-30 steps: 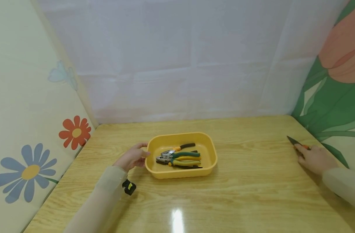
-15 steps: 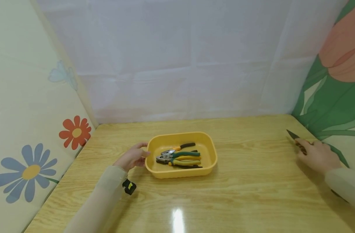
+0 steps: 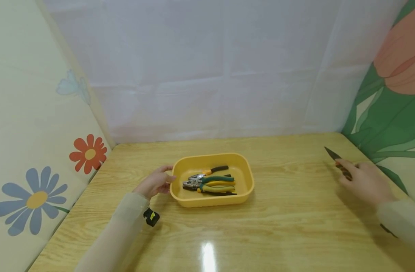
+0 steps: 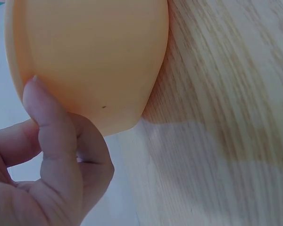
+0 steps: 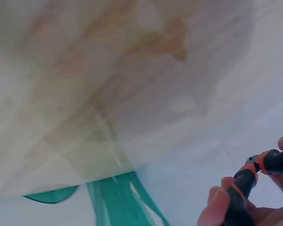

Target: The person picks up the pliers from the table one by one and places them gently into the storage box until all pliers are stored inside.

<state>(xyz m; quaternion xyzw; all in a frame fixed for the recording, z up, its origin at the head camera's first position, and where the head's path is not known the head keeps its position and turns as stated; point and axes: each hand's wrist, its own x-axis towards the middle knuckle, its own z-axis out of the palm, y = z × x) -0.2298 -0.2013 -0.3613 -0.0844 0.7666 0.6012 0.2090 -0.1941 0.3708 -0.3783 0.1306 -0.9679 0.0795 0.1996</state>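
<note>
A yellow plastic tray stands on the wooden table, with several pliers lying inside it, their handles green, yellow, orange and black. My left hand pinches the tray's left end, thumb at the rim; the left wrist view shows these fingers against the tray's outer wall. Far to the right, my right hand grips needle-nose pliers above the table, their dark pointed tip facing up and left. Their black and orange handles show in the right wrist view, partly hidden by the fingers.
The wooden table has a white cloth backdrop behind it. Painted flower panels flank both sides, the left panel and the right panel. A small black object sits at the left wrist.
My right hand has lifted the needle-nose pliers from the table's right side and shifted slightly left. The left hand and the tray stay in place.
</note>
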